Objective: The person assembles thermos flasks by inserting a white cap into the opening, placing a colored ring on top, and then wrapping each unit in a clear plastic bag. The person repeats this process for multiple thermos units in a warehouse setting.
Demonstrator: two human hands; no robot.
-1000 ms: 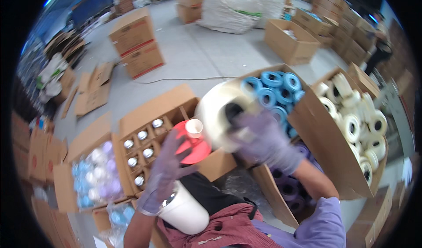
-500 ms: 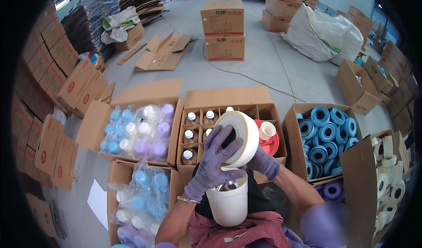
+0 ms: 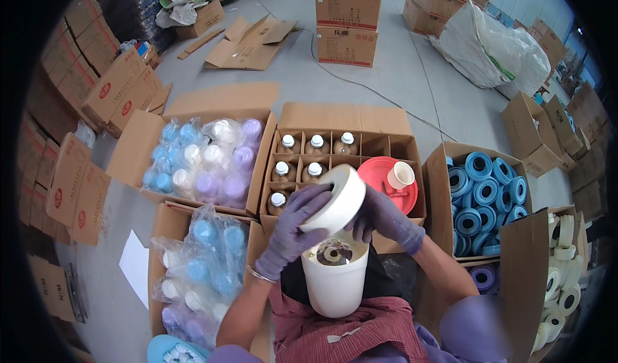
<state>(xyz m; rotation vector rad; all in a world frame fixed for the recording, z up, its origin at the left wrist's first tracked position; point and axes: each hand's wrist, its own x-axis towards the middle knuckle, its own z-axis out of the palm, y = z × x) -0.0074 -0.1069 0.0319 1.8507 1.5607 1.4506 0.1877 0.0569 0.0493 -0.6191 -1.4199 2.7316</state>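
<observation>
White tape roll [image 3: 337,197], thick, cream-edged, tilted above white tub [image 3: 335,284], left hand [image 3: 291,228] and right hand [image 3: 385,216] fingers curled around it, purple gloves

The hands [image 3: 335,218] have brought the white roll [image 3: 336,199] from the right-hand boxes down over the white tub [image 3: 335,286].

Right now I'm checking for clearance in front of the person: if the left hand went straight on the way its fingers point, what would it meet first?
The left hand already grips the white roll, fingers pointing up and right. Straight on, it would probably meet the red dish in the divided bottle box, though depth is unclear.
</observation>
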